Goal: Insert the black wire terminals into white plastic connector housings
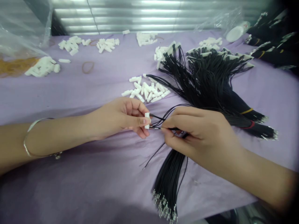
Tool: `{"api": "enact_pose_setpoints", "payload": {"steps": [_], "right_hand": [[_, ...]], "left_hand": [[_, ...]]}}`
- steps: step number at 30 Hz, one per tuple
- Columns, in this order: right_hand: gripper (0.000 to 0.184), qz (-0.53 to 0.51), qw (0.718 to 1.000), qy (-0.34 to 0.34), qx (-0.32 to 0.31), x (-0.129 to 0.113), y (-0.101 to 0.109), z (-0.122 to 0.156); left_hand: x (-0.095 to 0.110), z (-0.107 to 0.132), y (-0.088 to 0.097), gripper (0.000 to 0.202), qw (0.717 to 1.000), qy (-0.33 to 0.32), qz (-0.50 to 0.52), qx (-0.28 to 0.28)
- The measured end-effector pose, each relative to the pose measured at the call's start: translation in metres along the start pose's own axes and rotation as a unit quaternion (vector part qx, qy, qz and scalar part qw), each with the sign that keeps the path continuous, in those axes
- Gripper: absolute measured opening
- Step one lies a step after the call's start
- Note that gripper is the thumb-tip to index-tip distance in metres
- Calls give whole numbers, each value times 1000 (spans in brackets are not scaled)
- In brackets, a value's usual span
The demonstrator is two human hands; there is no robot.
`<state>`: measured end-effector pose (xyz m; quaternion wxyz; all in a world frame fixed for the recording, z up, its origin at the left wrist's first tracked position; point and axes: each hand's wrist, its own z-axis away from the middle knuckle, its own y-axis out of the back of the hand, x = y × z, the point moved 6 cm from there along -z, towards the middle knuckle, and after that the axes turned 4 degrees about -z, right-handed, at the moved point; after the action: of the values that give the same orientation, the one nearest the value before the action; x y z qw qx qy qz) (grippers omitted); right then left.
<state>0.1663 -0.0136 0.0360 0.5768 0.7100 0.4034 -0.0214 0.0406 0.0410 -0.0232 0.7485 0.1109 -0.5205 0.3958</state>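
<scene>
While left fingers (136, 121) pinch a connector (147, 115), right fingers (175, 120) a wire (158, 128), connector pile (146, 88) beyond, right hand (203, 132) overlapping wire bundle (168, 171)

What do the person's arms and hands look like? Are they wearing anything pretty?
The left hand and right hand wear no gloves, and no rings show. No sleeves cover the visible forearms. On the left arm is a thin, silvery, rounded bracelet with a little dangly bit, too blurry to make out. The right arm shows no jewellery.
</scene>
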Motion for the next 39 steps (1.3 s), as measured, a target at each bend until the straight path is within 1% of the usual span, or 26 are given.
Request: {"api": "enact_pose_setpoints", "payload": {"steps": [5,11,15,19,23,26,31,39], "right_hand": [[11,7,1000,14,-13,-1,-1,0],[12,18,999,41,-2,0,-3,-1],[14,24,999,38,-7,1,-6,-1],[12,30,999,23,-8,2,-5,-1],[8,14,1000,6,-8,4,-3,0],[4,8,1000,13,-9,3,-3,0],[5,11,1000,18,-3,2,-4,1],[8,32,997,63,25,-1,-9,1]], "left_hand": [[0,-2,1,12,1000,-6,-20,3],[-2,-3,4,9,999,-7,-38,0],[-1,-2,4,9,999,-5,-33,3],[0,-2,3,8,1000,0,-26,0],[0,-3,2,8,1000,-1,-20,-5],[0,-3,1,8,1000,-5,-17,-14],[-1,-4,2,9,1000,-3,-19,-16],[-1,-4,2,10,1000,-4,-21,-17]]}}
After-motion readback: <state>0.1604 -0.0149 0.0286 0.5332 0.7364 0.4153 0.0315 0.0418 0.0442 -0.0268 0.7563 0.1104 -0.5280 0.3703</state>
